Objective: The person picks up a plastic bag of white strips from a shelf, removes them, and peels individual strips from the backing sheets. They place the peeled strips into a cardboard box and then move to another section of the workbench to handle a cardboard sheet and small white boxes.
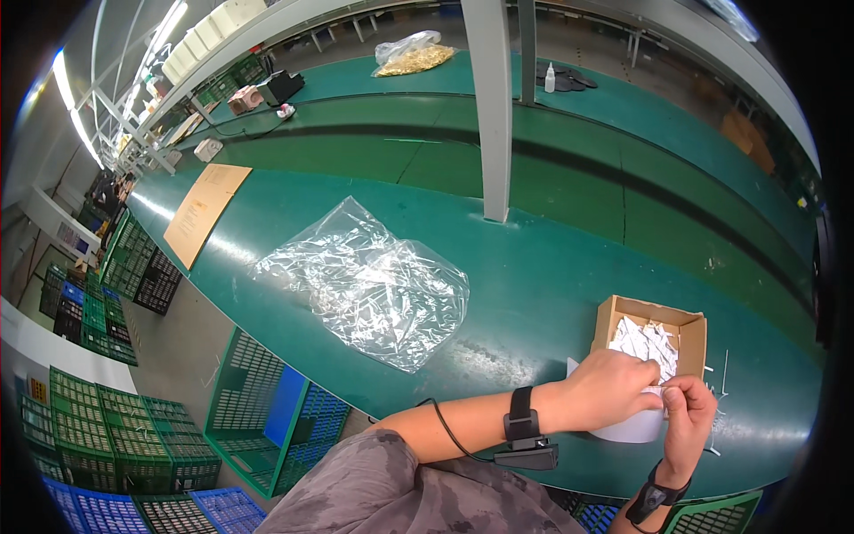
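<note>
Both hands meet at the lower right of the frame, at the near edge of the green table [534, 294]; the left hand [605, 392] reaches across from the lower centre, its fingers curled together over a small white piece [656, 392], its knuckles hiding the grip itself; the right hand [687, 418] rises from the lower edge, thumb and forefinger pinched together on the same white piece; the piece is too small to tell its form. Just under the hands sits a white rounded container [633, 429], partly covered by them; whether either hand touches it cannot be told. Each wrist carries a black band; a black cable runs from the left one along the forearm.

Directly behind the hands, touching or nearly touching them, stands an open cardboard box [614, 316] filled with small white parts [648, 341]; a few loose white parts lie on the table at its right.

At frame centre lies a crumpled clear plastic bag [365, 285], well apart from the hands; a flat brown cardboard sheet [205, 209] lies at the left; a grey post [494, 107] stands upright behind the bag. At the upper centre rests a second bag with yellowish contents [411, 55]; green and blue crates [267, 409] stand on the floor at the lower left.
</note>
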`<action>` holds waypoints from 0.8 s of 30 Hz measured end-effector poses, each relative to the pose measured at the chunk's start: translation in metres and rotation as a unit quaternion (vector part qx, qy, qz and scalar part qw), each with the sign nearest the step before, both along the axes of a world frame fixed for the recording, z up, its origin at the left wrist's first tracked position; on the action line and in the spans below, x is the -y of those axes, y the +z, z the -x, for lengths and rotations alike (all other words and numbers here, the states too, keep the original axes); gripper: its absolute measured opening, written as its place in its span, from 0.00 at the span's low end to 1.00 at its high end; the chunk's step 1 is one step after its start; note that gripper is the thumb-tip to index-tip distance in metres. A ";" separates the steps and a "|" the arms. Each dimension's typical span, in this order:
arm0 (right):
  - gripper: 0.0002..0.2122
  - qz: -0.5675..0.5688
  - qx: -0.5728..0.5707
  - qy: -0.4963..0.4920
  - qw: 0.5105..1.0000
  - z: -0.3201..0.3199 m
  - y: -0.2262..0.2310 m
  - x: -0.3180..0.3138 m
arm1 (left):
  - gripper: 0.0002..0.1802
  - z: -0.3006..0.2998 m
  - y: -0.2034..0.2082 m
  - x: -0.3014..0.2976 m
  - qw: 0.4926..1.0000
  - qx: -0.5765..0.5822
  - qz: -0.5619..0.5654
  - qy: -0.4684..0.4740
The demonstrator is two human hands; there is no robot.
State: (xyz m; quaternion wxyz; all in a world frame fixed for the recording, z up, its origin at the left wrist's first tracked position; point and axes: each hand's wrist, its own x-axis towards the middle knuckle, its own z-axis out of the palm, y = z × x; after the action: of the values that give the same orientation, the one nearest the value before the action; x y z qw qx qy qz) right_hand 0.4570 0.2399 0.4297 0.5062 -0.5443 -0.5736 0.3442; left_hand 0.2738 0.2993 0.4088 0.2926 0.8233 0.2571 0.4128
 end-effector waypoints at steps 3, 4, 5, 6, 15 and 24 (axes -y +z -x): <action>0.05 0.026 0.016 -0.088 0.996 -0.007 -0.008 -0.010 | 0.14 0.001 0.006 0.003 0.997 0.020 0.059 -0.039; 0.05 0.001 0.047 -0.113 0.993 -0.011 -0.013 -0.021 | 0.13 0.002 0.008 0.004 0.999 0.048 0.011 -0.011; 0.06 -0.006 0.083 -0.163 0.983 -0.016 -0.015 -0.033 | 0.12 0.001 0.009 0.004 0.997 0.071 -0.031 -0.004; 0.06 -0.010 0.149 -0.188 0.971 -0.019 -0.016 -0.038 | 0.13 0.003 0.010 0.003 0.997 0.061 -0.038 0.014; 0.06 0.108 -0.122 0.123 0.979 -0.002 0.002 -0.007 | 0.18 0.000 -0.002 -0.002 1.000 -0.018 0.004 0.024; 0.04 0.017 -0.037 -0.047 0.998 -0.006 -0.004 -0.016 | 0.13 0.003 0.018 0.004 0.999 -0.021 -0.034 -0.027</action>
State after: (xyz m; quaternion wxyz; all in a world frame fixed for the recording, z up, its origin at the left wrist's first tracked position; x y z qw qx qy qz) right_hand 0.4628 0.2562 0.4257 0.5332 -0.5660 -0.5221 0.3503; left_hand 0.2711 0.2950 0.4269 0.2699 0.8479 0.2271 0.3958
